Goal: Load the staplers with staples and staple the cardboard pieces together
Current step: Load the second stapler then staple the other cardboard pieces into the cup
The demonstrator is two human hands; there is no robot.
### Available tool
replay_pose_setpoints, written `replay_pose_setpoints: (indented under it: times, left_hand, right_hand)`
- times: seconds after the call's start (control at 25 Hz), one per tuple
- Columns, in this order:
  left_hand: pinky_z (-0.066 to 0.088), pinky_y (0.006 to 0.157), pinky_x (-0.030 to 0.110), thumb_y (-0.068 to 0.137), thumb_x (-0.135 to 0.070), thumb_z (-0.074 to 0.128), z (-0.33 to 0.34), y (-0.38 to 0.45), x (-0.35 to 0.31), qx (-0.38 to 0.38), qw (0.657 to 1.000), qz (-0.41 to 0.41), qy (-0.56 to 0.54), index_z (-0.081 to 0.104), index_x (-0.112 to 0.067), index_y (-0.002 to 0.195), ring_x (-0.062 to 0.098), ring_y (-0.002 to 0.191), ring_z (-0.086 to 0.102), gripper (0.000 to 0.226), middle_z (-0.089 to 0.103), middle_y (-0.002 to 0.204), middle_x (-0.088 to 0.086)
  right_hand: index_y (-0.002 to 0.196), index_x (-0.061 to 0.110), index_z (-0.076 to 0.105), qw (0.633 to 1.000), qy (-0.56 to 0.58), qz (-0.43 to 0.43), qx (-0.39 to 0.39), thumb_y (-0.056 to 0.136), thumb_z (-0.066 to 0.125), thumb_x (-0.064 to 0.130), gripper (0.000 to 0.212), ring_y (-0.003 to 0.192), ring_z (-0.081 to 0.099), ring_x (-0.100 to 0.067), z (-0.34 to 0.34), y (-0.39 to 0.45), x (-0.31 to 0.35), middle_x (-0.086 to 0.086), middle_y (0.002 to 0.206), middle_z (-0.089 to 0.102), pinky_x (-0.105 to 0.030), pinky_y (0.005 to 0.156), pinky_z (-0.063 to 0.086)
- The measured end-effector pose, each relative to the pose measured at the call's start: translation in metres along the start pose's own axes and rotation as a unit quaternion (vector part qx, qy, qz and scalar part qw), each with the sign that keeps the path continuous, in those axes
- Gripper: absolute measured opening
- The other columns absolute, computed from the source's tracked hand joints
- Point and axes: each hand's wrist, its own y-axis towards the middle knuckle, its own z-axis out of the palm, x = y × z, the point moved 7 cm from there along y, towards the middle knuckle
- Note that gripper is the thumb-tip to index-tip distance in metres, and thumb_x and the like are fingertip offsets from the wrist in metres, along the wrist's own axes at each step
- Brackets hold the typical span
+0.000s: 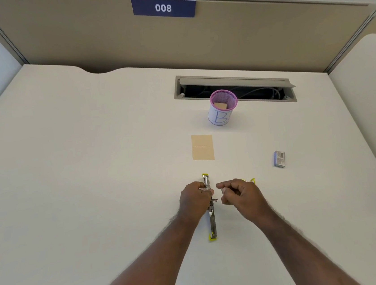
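A yellow and metal stapler (211,219) lies swung fully open, flat on the desk, running toward and away from me. My left hand (194,200) grips its far half from the left. My right hand (237,194) hovers just right of it, fingers curled with thumb and forefinger pinched together; whether they hold staples I cannot tell. A second yellow stapler (252,180) peeks out behind my right hand, mostly hidden. Two tan cardboard pieces (202,147) lie edge to edge farther back. A small staple box (279,159) sits at the right.
A pink mesh cup (223,108) marked "B" stands behind the cardboard with a tan piece inside. Behind it is an open cable slot (234,89) in the desk. A beige partition with a "008" sign (163,7) closes the back.
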Motion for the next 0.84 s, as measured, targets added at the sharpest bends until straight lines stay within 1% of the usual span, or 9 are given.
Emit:
replay_pose_setpoints:
  times: [0.08, 0.16, 0.28, 0.36, 0.44, 0.52, 0.68, 0.76, 0.84]
  left_hand:
    - [0.054, 0.075, 0.031, 0.084, -0.024, 0.069, -0.0009, 0.0014, 0.0005, -0.003, 1.000, 0.009, 0.021, 0.063, -0.018, 0.110, 0.023, 0.087, 0.068, 0.027, 0.070, 0.089, 0.003]
    - [0.052, 0.077, 0.030, 0.084, -0.024, 0.070, -0.0015, 0.0035, -0.0005, -0.012, 0.999, 0.017, 0.043, 0.062, -0.019, 0.112, 0.022, 0.089, 0.067, 0.029, 0.070, 0.093, 0.003]
    - [0.051, 0.084, 0.032, 0.084, -0.024, 0.069, -0.0011, 0.0067, -0.0041, -0.028, 0.995, 0.030, 0.087, 0.063, -0.017, 0.111, 0.022, 0.097, 0.063, 0.029, 0.065, 0.103, 0.004]
    - [0.050, 0.083, 0.031, 0.084, -0.025, 0.069, -0.0007, 0.0076, -0.0041, -0.035, 0.993, 0.030, 0.106, 0.064, -0.017, 0.110, 0.022, 0.096, 0.064, 0.028, 0.066, 0.102, 0.004]
    - [0.050, 0.077, 0.029, 0.084, -0.026, 0.068, -0.0002, 0.0072, -0.0027, -0.041, 0.993, 0.027, 0.111, 0.064, -0.018, 0.110, 0.020, 0.092, 0.066, 0.027, 0.069, 0.099, 0.003]
    - [0.048, 0.074, 0.028, 0.083, -0.028, 0.067, -0.0001, 0.0064, -0.0017, -0.048, 0.992, 0.025, 0.114, 0.064, -0.019, 0.112, 0.020, 0.092, 0.065, 0.030, 0.070, 0.101, 0.002]
    - [0.049, 0.079, 0.030, 0.085, -0.027, 0.066, 0.0009, 0.0064, -0.0024, -0.052, 0.992, 0.027, 0.113, 0.063, -0.017, 0.114, 0.021, 0.097, 0.064, 0.031, 0.068, 0.106, 0.003]
    - [0.050, 0.083, 0.031, 0.085, -0.027, 0.067, 0.0007, 0.0066, -0.0008, -0.050, 0.993, 0.022, 0.104, 0.063, -0.018, 0.114, 0.021, 0.099, 0.063, 0.031, 0.067, 0.107, 0.003]
    - [0.050, 0.085, 0.032, 0.085, -0.029, 0.068, -0.0005, 0.0079, 0.0007, -0.049, 0.994, 0.018, 0.097, 0.063, -0.019, 0.114, 0.021, 0.099, 0.064, 0.031, 0.067, 0.105, 0.002]
  right_hand:
    - [0.093, 0.024, 0.074, 0.999, 0.039, 0.009, -0.005, 0.093, 0.058, 0.005, 0.025, 0.068, 0.068, -0.009, -0.0022, -0.0003, -0.0032, 0.008, 0.065, 0.069, -0.040, 0.083, 0.060]
    - [0.093, 0.019, 0.075, 0.997, 0.078, 0.016, -0.009, 0.093, 0.058, 0.003, 0.023, 0.066, 0.067, -0.011, -0.0050, -0.0013, -0.0042, 0.007, 0.066, 0.068, -0.039, 0.081, 0.061]
    - [0.092, 0.017, 0.076, 0.994, 0.109, 0.023, -0.004, 0.092, 0.060, 0.000, 0.023, 0.065, 0.065, -0.014, -0.0073, -0.0035, -0.0045, 0.004, 0.066, 0.068, -0.035, 0.078, 0.061]
    - [0.092, 0.016, 0.076, 0.993, 0.118, 0.030, -0.001, 0.091, 0.061, 0.001, 0.022, 0.066, 0.065, -0.014, -0.0068, -0.0049, -0.0050, 0.001, 0.066, 0.070, -0.032, 0.076, 0.061]
    - [0.094, 0.017, 0.077, 0.991, 0.127, 0.030, 0.005, 0.090, 0.063, 0.002, 0.020, 0.067, 0.067, -0.013, -0.0042, -0.0065, -0.0044, 0.001, 0.068, 0.071, -0.029, 0.074, 0.060]
    - [0.095, 0.016, 0.076, 0.991, 0.135, 0.022, 0.008, 0.089, 0.066, 0.003, 0.017, 0.067, 0.066, -0.013, -0.0022, -0.0078, -0.0028, 0.000, 0.068, 0.072, -0.027, 0.073, 0.060]
    - [0.097, 0.015, 0.075, 0.990, 0.139, 0.021, 0.009, 0.087, 0.070, 0.003, 0.016, 0.066, 0.067, -0.013, -0.0030, -0.0066, -0.0043, 0.001, 0.066, 0.070, -0.031, 0.076, 0.061]
    - [0.098, 0.012, 0.075, 0.988, 0.154, 0.029, 0.003, 0.086, 0.071, 0.002, 0.017, 0.065, 0.067, -0.014, -0.0051, -0.0069, -0.0069, 0.002, 0.069, 0.072, -0.030, 0.074, 0.060]
    - [0.095, 0.012, 0.076, 0.986, 0.159, 0.037, -0.007, 0.084, 0.073, 0.003, 0.015, 0.065, 0.069, -0.015, -0.0095, -0.0075, -0.0088, 0.000, 0.072, 0.074, -0.028, 0.070, 0.059]
